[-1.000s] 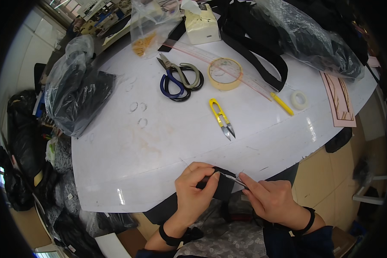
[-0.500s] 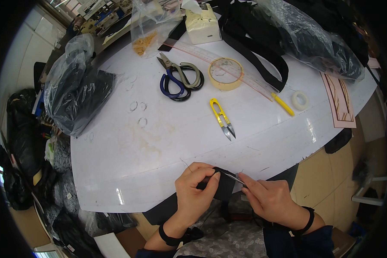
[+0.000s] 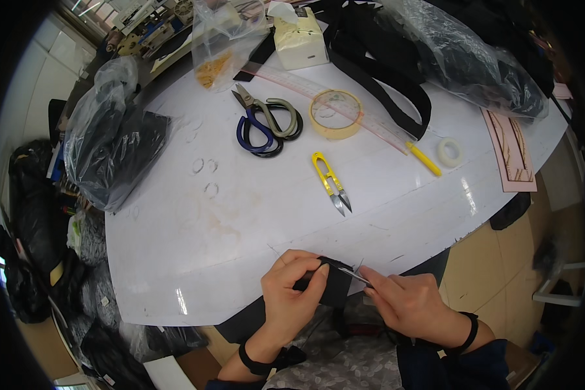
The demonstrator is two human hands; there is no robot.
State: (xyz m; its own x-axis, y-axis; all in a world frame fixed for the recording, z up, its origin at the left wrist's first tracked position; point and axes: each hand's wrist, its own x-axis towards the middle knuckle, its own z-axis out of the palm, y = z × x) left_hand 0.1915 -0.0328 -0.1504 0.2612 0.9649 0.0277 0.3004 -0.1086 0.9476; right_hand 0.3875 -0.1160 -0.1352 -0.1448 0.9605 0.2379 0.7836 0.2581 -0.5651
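At the table's near edge, my left hand (image 3: 291, 286) pinches a piece of black fabric (image 3: 337, 286) between thumb and fingers, its upper edge folded. Closed around a slim silvery metal tool (image 3: 356, 273), my right hand (image 3: 406, 298) brings the tip to that folded edge; whether it is tweezers or a seam ripper I cannot make out. A fine thread end seems to stick up beside the tool. More black cloth (image 3: 246, 320) hangs over the table edge below my left wrist. Beyond my hands lie yellow thread snips (image 3: 331, 184), blades toward me.
Large scissors (image 3: 266, 123), a tape roll (image 3: 335, 114), a clear ruler (image 3: 370, 119), a yellow-handled tool (image 3: 423, 158) and a small white roll (image 3: 450, 152) lie farther back on the white table (image 3: 169, 260). Plastic-wrapped black bundles (image 3: 120, 149) flank them, with a tissue pack (image 3: 299, 44) behind.
The view has shifted slightly. My left hand keeps its pinch on the black fabric, and the tool in my right hand stays at the folded edge with only a small movement.
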